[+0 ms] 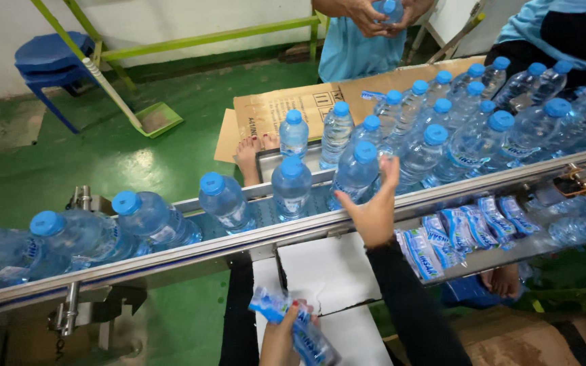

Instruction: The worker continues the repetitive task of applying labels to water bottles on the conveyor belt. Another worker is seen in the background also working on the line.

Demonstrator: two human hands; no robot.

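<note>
Over the metal conveyor rail [171, 261] we reach with our right hand [374, 207], its fingers closing loosely around the lower side of a clear water bottle [356, 173] with a blue cap, which stands upright on the belt just behind the rail. Below the rail, our left hand [281, 335] pinches a bunch of blue-and-white plastic labels [300, 329] (crumpled, so we cannot tell how many) above a white sheet [320, 274] lying under the conveyor. Beside the touched bottle stand two more upright bottles [291, 186], while farther left several bottles lie tipped on their sides [150, 217]. To the right a dense crowd of upright bottles [469, 129] fills the belt, and a row of label sleeves [456, 234] lies in a trough just beneath the rail. Across the belt another person's hands [378, 12] hold a bottle, with flattened cardboard [272, 108] on the green floor [137, 163] near a green dustpan [157, 118] and a blue stool [52, 57].
</note>
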